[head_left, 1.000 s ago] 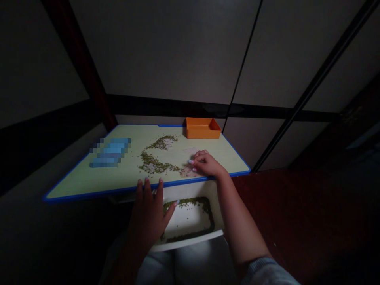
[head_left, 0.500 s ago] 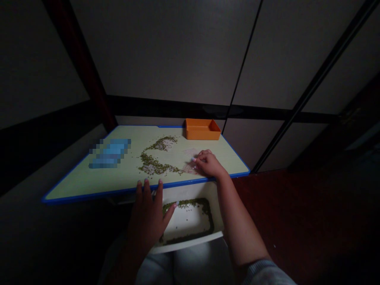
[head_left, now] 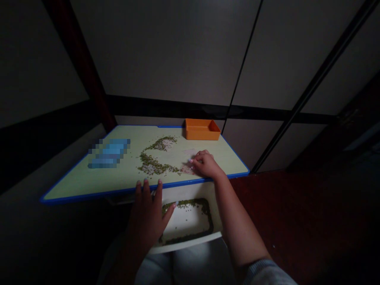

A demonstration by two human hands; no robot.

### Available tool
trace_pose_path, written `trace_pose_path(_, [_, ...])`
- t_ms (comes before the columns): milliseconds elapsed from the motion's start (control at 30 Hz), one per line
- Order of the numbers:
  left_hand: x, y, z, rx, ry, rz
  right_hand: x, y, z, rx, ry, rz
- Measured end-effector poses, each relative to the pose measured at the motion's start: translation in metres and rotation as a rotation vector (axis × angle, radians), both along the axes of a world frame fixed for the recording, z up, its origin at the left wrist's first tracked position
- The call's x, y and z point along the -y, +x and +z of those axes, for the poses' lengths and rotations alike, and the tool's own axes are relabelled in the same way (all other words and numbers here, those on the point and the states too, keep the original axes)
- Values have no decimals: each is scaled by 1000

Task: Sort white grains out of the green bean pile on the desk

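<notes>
My left hand point(head_left: 149, 215) lies with fingers spread over the left side of a white bin point(head_left: 190, 239), fingertips near the table's blue front edge. Small green beans point(head_left: 190, 202), like mung beans, line the bin's inner edges. On the table, my right hand point(head_left: 204, 163) is closed in a pinch, low over a pinkish picture patch on the tabletop. What its fingertips hold, if anything, is too small to make out. To its left, more green beans point(head_left: 154, 164) are scattered in a curved heap.
An orange open box point(head_left: 202, 134) stands at the table's back right. On the left lies a blurred-out blue item point(head_left: 109, 153). The pale green tabletop point(head_left: 80, 182) has a blue rim. Cabinet panels point(head_left: 178, 59) rise directly behind, and a dark red floor point(head_left: 285, 198) shows at right.
My right hand has shifted slightly left across the tabletop, still pinched. My left hand stays spread at the bin. The beans look much the same.
</notes>
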State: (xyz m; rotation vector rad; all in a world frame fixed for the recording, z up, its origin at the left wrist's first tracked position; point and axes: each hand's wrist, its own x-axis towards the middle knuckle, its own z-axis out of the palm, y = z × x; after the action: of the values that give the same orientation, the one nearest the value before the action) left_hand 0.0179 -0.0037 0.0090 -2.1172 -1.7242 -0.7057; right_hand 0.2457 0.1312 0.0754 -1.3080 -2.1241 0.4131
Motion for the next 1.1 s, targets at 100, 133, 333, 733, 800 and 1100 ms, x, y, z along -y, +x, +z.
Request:
trace_pose_path(100, [0,0,0,0,6,-5,-1,0,-1,-18,-6,42])
trace_pose_path(133, [0,0,0,1,10,-4,-1,1,-2,-23,-7,56])
trace_pose_path(333, [0,0,1,-4,24,-9,-2,3,-2,-37,-16,95])
trace_pose_path(733, [0,0,-1,-14,27,-8,0,3,2,-70,-56,162])
trace_pose_path(800, [0,0,-1,-21,29,-14,-1,4,1,-72,-62,170])
trace_pose_path(1100, [-2,-2,-4,-10,44,-31,-4,5,-2,-126,-55,240])
